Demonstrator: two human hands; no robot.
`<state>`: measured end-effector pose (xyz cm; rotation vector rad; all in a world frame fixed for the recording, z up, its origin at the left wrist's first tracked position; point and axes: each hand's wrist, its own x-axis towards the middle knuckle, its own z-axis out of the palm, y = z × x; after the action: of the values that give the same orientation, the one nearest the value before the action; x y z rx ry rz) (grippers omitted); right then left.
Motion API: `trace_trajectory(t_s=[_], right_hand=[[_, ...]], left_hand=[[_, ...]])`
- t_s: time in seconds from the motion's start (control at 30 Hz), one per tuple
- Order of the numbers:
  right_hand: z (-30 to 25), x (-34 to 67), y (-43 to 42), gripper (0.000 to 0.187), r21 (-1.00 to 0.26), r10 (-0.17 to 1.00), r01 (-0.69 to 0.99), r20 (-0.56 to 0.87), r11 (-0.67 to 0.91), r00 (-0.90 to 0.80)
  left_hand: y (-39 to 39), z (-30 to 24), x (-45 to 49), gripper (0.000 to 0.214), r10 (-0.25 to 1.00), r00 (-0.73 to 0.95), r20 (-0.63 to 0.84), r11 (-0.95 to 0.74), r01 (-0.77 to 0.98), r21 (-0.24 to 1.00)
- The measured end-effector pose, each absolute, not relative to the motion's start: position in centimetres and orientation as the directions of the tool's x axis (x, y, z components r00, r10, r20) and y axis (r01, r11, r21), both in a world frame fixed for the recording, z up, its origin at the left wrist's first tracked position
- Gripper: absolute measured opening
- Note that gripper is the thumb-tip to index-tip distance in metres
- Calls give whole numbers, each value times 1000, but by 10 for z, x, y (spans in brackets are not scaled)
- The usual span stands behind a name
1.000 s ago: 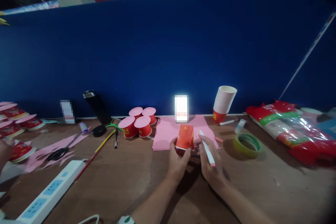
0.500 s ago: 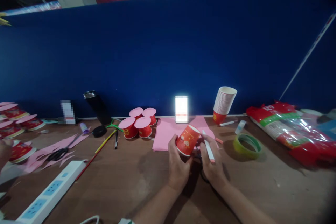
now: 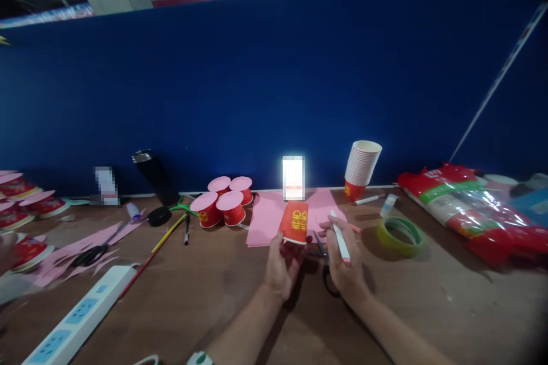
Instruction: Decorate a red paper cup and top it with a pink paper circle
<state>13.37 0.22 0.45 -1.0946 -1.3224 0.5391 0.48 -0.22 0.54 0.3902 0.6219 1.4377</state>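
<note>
My left hand grips a red paper cup near its white rim, which faces down, with yellow characters turned toward me. In my right hand is a white marker with a pinkish-orange end, held like a pen a little apart from the cup. Black scissors lie on the table between my hands, partly hidden by the right one. Behind the cup is a stack of pink paper. To its left stand several red cups topped with pink discs.
On the right are a stack of paper cups, a tape roll and a red plastic package. On the left are a black flask, a power strip and pink scraps. Another person's hand shows at the left edge.
My left hand has turned the cup from tilted to nearly upright and shifted it slightly left, bringing its yellow characters into view. The right hand has moved off the cup, still holding the marker.
</note>
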Motion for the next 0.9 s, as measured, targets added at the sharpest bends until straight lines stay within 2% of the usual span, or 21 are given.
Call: trace_trajectory(t_s=[0.07, 0.17, 0.4, 0.57, 0.73, 0.9], right_hand=[[4, 134, 3, 26, -867, 844, 256, 485, 428, 230], [2, 134, 4, 27, -867, 849, 248, 484, 432, 214], [2, 134, 5, 28, -855, 851, 276, 494, 440, 176], [5, 134, 2, 30, -878, 872, 232, 460, 418, 170], [4, 142, 6, 39, -868, 852, 240, 483, 435, 204], [3, 145, 14, 40, -889, 845, 204, 454, 409, 283]], left_hand=[[-1, 11, -1, 43, 956, 172, -239, 263, -864, 430], [-2, 15, -9, 47, 909, 327, -259, 395, -873, 285], [-1, 9, -13, 48, 889, 394, -231, 442, -870, 218], [-3, 8, -8, 47, 884, 419, -208, 466, -828, 313], [-10, 6, 10, 45, 955, 297, 1, 251, -812, 527], [-10, -2, 16, 47, 972, 214, 98, 108, -775, 623]])
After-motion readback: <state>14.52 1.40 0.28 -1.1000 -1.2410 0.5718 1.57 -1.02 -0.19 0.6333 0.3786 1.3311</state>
